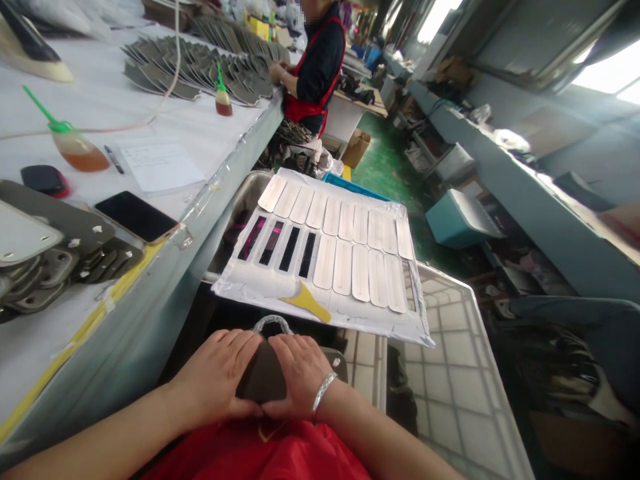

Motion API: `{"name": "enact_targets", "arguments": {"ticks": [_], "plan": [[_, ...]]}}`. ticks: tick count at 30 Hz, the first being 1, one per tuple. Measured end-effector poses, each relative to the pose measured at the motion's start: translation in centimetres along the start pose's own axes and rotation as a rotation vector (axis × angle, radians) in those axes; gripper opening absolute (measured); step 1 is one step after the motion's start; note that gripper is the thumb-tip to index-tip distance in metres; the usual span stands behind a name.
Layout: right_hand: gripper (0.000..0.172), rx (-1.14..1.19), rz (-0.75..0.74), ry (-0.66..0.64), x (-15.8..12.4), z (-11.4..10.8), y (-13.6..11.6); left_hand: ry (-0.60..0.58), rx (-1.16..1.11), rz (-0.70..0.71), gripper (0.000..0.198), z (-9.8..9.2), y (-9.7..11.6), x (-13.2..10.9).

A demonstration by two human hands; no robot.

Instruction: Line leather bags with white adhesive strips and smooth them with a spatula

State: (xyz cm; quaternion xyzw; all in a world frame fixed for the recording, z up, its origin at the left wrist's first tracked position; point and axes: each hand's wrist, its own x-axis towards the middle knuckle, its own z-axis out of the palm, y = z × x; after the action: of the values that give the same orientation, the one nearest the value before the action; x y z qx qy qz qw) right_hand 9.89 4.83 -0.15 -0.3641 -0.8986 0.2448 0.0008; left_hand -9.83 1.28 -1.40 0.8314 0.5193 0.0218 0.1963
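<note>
Head view: left hand (215, 373) and right hand (300, 373) grasp one grey panel (263, 377); one yellow piece (309, 302) lies beyond.

Green floor (383, 150). Bright windows (610, 70) upper right, above pale wall (583, 123). Long white-topped table (103, 87) left.

Bare, ungloved left hand (217, 373) and bare, ungloved right hand (300, 377): side by side, backs up, fingers (240, 343) close together, pointing forward. Thumbs (277, 407) stretched inward on the body side of the fingers; tips close, contact not resolvable. Bare left forearm (120, 427) runs back and outward from its hand; bare right forearm (375, 427) mirrors it. Undersides of both hands hidden, grip closure undetermined.
</note>
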Motion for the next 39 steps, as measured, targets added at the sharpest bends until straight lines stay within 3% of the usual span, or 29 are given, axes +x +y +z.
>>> {"name": "enact_targets", "arguments": {"ticks": [3,8,13,16,18,19,20,22,24,25,28,31,39], "plan": [[0.097,0.040,0.011,-0.036,-0.2,-0.9,0.8,-0.017,0.018,-0.017,0.082,0.1,-0.1,-0.1],[0.058,-0.043,0.220,-0.120,0.5,-1.6,1.7,-0.017,0.024,-0.018,0.084,0.3,-0.1,0.1],[0.053,-0.136,0.277,-0.066,0.9,-0.5,0.9,0.023,-0.015,-0.016,0.081,0.5,0.4,0.0],[0.051,0.005,0.259,-0.027,0.4,-1.5,0.7,0.013,-0.211,0.009,0.086,-0.6,-0.4,-0.2],[0.044,0.264,0.216,0.068,-0.2,-3.4,1.1,0.035,-0.502,-0.007,0.078,-2.5,-1.8,-0.1],[0.040,0.406,0.202,0.147,-0.7,-4.6,1.3,0.085,-0.659,-0.043,0.069,-3.7,-2.5,0.0],[0.041,0.515,0.220,0.263,-1.3,-5.7,1.6,0.206,-0.771,-0.111,0.064,-4.8,-3.1,0.1],[0.045,0.544,0.294,0.519,-2.3,-7.3,2.3,0.458,-0.697,-0.226,0.060,-6.5,-3.5,0.4],[0.046,0.393,0.326,0.598,-3.0,-7.4,2.6,0.527,-0.471,-0.251,0.059,-6.7,-2.8,0.8],[0.048,0.279,0.322,0.571,-3.2,-6.8,2.7,0.488,-0.388,-0.224,0.059,-6.1,-2.0,1.0],[0.051,-0.034,0.252,0.307,-3.2,-3.8,2.3,0.287,-0.249,-0.100,0.056,-3.0,0.8,1.7],[0.051,-0.173,0.227,0.125,-3.1,-1.7,1.9,0.160,-0.154,-0.064,0.048,-0.8,2.3,1.9],[0.055,-0.231,0.268,0.145,-2.8,-1.7,0.7,0.088,-0.037,-0.122,0.049,-1.4,1.7,1.8]]}}
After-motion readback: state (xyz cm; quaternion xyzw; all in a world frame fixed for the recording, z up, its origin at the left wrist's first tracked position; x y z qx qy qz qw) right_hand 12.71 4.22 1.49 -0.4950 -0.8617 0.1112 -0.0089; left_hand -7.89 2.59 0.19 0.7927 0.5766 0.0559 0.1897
